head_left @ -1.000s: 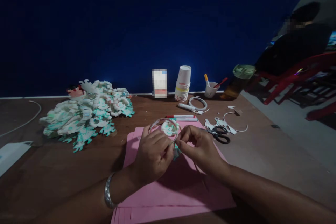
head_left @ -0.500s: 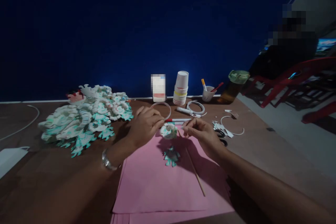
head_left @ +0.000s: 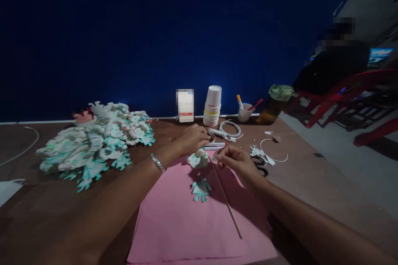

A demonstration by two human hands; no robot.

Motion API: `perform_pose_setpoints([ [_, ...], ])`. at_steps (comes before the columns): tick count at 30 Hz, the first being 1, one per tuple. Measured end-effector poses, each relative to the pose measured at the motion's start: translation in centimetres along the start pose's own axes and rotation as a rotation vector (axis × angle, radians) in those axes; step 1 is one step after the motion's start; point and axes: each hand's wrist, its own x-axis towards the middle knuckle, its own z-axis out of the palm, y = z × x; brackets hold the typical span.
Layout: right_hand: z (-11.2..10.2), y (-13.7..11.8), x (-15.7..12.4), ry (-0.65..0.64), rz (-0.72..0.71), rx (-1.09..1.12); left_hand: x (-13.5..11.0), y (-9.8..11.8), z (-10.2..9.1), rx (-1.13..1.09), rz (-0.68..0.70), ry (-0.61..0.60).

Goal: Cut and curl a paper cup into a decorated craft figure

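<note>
Shifting the left hand forward and to the right since half a second ago, bringing it to a thin ring beside the markers. Working over a brown worktop, using the pink sheets probably as a plain, even base. Keeping the heap of paper cut-outs well to the left, perhaps for not disturbing it with the forearms. Bending the left fingers downward near the ring, with palm hidden; being unable to tell the opening of that grip, or any hold on the ring. Pinching with the right hand, closing this grip to the fingertips on a small pale strip, presumably for not crumpling it. Letting the thin brown stick rest slantwise on the sheets, with upper end near the right fingertips, maybe for easy reach. Having the paper figure on the same sheets, left of the stick, likely for viewing it right way up. Showing on it a white dress with green edges, two small legs, and above, a curled white head part, with dark shadow between; being unable to tell any joint there. Seeing lastly the strip: looking whitish, too small for judging its material.
</note>
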Motion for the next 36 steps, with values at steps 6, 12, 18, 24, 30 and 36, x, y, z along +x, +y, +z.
perform_pose_setpoints([
  [6, 0.8, -1.2, -0.7, -0.013, 0.096, 0.172, -5.7, 5.2, -1.0, 0.063, -0.041, 0.391],
  [12, 2.5, -1.1, -2.4, -0.112, 0.145, 0.177, -10.4, 9.2, -0.6, 0.245, -0.041, 0.433],
  [18, 3.4, -1.4, -3.7, -0.171, 0.036, 0.037, -11.0, 9.0, -0.3, 0.231, -0.072, 0.441],
  [24, 3.4, -1.5, -4.1, -0.157, -0.009, -0.156, -10.9, 9.2, -0.3, -0.017, -0.167, 0.444],
  [30, 3.5, -1.5, -4.2, -0.059, -0.094, -0.206, -10.4, 8.9, 0.2, -0.554, -0.45, 0.442],
  [36, 3.5, -2.3, -4.5, 0.024, -0.275, -0.466, -10.5, 8.8, 1.3, -0.954, -0.61, 0.479],
])
